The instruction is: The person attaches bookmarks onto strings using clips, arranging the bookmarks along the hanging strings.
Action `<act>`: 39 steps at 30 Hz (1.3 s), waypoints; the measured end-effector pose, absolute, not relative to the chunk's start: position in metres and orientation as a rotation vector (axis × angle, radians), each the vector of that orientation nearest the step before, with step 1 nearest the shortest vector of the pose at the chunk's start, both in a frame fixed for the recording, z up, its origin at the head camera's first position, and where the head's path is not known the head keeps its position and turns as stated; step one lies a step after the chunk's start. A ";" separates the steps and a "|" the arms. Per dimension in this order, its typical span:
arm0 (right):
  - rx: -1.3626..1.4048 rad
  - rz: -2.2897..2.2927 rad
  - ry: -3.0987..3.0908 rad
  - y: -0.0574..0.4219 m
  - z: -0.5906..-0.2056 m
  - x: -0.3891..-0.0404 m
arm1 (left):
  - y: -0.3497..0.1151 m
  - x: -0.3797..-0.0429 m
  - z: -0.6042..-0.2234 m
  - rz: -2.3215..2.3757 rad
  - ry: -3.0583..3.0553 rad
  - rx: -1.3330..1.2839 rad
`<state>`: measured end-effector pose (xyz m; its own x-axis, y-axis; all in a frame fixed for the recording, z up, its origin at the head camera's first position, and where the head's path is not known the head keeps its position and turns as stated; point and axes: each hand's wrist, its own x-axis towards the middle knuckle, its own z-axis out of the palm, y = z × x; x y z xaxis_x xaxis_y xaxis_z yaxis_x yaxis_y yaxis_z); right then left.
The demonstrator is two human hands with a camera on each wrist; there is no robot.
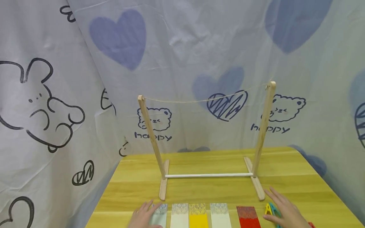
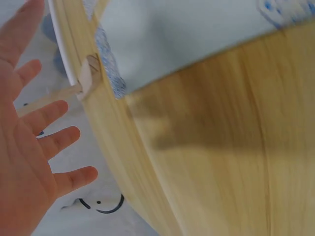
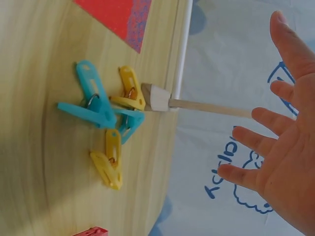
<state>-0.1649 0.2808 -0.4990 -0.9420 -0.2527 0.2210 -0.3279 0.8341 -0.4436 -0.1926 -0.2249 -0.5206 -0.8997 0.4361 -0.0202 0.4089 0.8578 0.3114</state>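
Over the left end of a row of flat rectangular pieces, my left hand hovers with fingers spread, its palm bare in the left wrist view. Nearest to it lies a pale blue piece with a patterned band. A white piece, a yellow piece, a cream piece and a red piece follow to the right. My right hand, fingers apart and holding nothing, is above several clothespins, among them a teal clothespin and a yellow clothespin.
Behind the row stands a wooden frame with a left post, a right post, a white crossbar and a thin string strung between the tops. A red object lies near the clothespins on the wooden table. Printed curtains hang behind.
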 end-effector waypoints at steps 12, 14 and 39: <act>0.446 0.826 -2.949 0.291 -0.507 -0.163 | -0.243 -0.203 -0.535 0.366 2.869 0.614; 0.448 0.848 -2.960 0.292 -0.507 -0.163 | -0.246 -0.205 -0.536 0.352 2.862 0.639; 0.619 1.295 -2.971 0.312 -0.538 -0.192 | -0.248 -0.215 -0.549 0.209 2.772 0.776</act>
